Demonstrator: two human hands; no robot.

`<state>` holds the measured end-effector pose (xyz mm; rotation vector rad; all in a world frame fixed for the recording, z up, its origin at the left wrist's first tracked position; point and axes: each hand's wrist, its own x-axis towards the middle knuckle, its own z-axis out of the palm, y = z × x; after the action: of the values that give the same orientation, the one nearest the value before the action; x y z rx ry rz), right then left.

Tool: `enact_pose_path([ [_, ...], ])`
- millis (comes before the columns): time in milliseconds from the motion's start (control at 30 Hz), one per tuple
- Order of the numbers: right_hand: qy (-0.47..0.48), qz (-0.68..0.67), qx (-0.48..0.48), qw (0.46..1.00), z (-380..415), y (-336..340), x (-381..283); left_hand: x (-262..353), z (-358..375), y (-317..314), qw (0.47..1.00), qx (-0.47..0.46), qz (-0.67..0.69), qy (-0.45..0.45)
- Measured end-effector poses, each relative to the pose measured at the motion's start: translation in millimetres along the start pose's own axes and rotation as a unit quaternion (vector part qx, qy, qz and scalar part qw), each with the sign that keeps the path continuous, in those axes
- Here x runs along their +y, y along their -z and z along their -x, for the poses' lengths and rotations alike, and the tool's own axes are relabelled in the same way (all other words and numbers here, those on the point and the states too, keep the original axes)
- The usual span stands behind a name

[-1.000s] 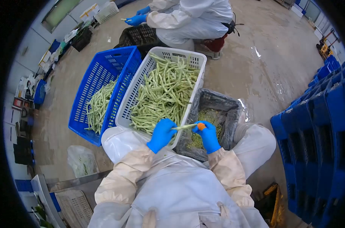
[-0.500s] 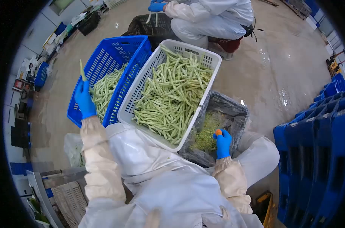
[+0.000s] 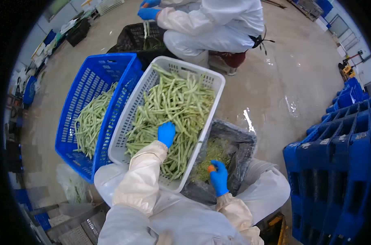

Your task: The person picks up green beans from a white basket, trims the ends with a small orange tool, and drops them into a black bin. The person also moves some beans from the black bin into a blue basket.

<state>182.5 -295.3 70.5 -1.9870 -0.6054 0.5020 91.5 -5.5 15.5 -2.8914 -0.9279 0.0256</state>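
Observation:
My left hand, in a blue glove, reaches into the green beans piled in the white basket; its fingertips are hidden against the beans. Over the lined bin at right, my right hand is closed around a small orange object. Beneath that hand, green trimmings lie in the bin. To the left of the white basket, more long beans lie in the blue basket.
A co-worker in white sits ahead, blue-gloved hands holding beans above a dark crate. Blue pallets stand at right. A clear plastic bag lies on the floor at left.
My left hand has moved from above the blue basket to the beans in the white basket; the bean it held upright is no longer seen. The view has shifted. My right hand keeps the orange object.

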Motion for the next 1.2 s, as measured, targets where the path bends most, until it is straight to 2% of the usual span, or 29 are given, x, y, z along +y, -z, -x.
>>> enact_pose_path([
  [67, -0.062, -0.058, -0.018, 0.996, 1, -1, -1, -5, -8, -3, 0.999, 0.000, -0.035, -0.003],
  [200, -0.051, -0.054, -0.030, 0.997, -2, 1, -12, -19, -4, 16, 0.999, 0.042, -0.027, -0.020],
  [267, -0.029, -0.069, -0.031, 0.997, -3, 4, -27, -23, 5, 49, 0.999, 0.044, 0.008, -0.019],
  [300, -0.005, -0.078, -0.033, 0.996, -2, 5, -34, -24, 13, 60, 0.982, 0.085, 0.156, 0.059],
  [333, -0.010, -0.083, -0.036, 0.996, -1, 3, -40, -24, 23, 75, 0.936, 0.123, 0.299, 0.137],
  [367, 0.018, -0.105, -0.045, 0.993, -2, 2, -47, -24, 31, 91, 0.779, 0.059, 0.589, 0.207],
  [400, 0.045, -0.125, -0.053, 0.990, -1, 4, -53, -16, 43, 116, 0.781, 0.055, 0.586, 0.210],
  [467, 0.062, -0.140, -0.074, 0.986, 2, 8, -72, 6, 62, 163, 0.559, -0.034, 0.783, 0.271],
  [533, 0.080, -0.153, -0.095, 0.980, 8, 13, -80, 19, 78, 173, 0.552, -0.056, 0.788, 0.266],
  [600, 0.154, -0.127, -0.148, 0.969, 14, 17, -83, 28, 89, 178, 0.554, -0.048, 0.794, 0.244],
  [700, 0.187, -0.101, -0.183, 0.960, 21, 20, -77, 35, 100, 184, 0.566, -0.047, 0.787, 0.242],
  [800, 0.233, -0.081, -0.185, 0.951, 24, 22, -74, 43, 106, 189, 0.576, -0.048, 0.780, 0.241],
  [933, 0.290, -0.035, -0.163, 0.942, 26, 21, -72, 50, 111, 192, 0.584, -0.033, 0.776, 0.235],
  [1100, 0.354, 0.037, -0.087, 0.930, 32, 22, -80, 62, 107, 193, 0.584, -0.014, 0.770, 0.258],
  [1200, 0.394, 0.036, -0.071, 0.916, 41, 19, -88, 66, 99, 190, 0.614, -0.004, 0.752, 0.239],
])
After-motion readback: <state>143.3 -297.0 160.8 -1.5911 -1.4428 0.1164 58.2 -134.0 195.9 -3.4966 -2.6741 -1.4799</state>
